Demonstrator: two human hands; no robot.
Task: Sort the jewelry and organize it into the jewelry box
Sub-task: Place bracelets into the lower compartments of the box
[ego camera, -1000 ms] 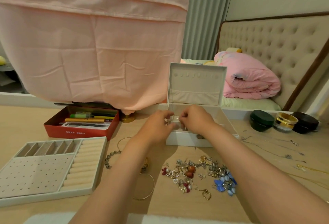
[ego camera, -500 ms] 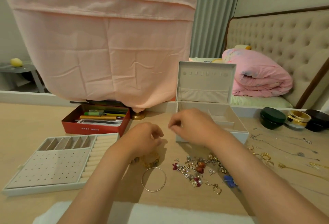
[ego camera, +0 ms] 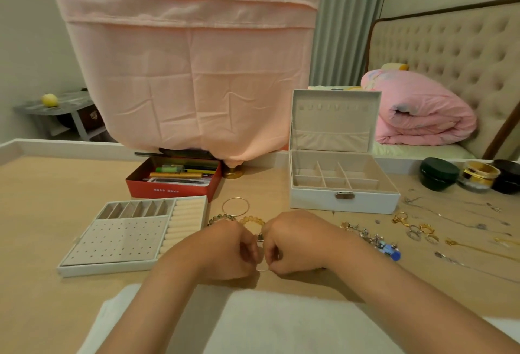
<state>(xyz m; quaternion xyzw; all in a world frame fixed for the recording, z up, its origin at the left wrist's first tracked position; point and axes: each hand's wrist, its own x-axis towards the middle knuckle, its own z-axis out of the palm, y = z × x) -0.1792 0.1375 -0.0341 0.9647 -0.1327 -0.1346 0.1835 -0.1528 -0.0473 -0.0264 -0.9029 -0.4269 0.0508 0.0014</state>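
The white jewelry box (ego camera: 343, 202) stands open mid-table, lid upright, its divided compartments bare. Its removed tray (ego camera: 127, 241), with earring holes and ring rolls, lies at the left. My left hand (ego camera: 228, 250) and my right hand (ego camera: 293, 243) meet in front of the box, fingers curled and pinched on a thin gold bangle (ego camera: 263, 268); only a short arc of it shows between them. A second gold bangle (ego camera: 235, 207) and two beaded bracelets (ego camera: 222, 217) lie just beyond my hands. A heap of earrings and charms (ego camera: 372, 239) is partly hidden by my right wrist.
Rings (ego camera: 422, 231) and thin chains (ego camera: 464, 224) are spread at the right, with three small jars (ego camera: 439, 174) behind them. A red box of pens (ego camera: 172, 182) sits at the back left. A white cloth (ego camera: 281, 321) covers the near edge.
Both hands have drawn back from the jewelry box toward me and come together low over the table, closing on the thin bangle. The view has shifted, showing more of the right side.
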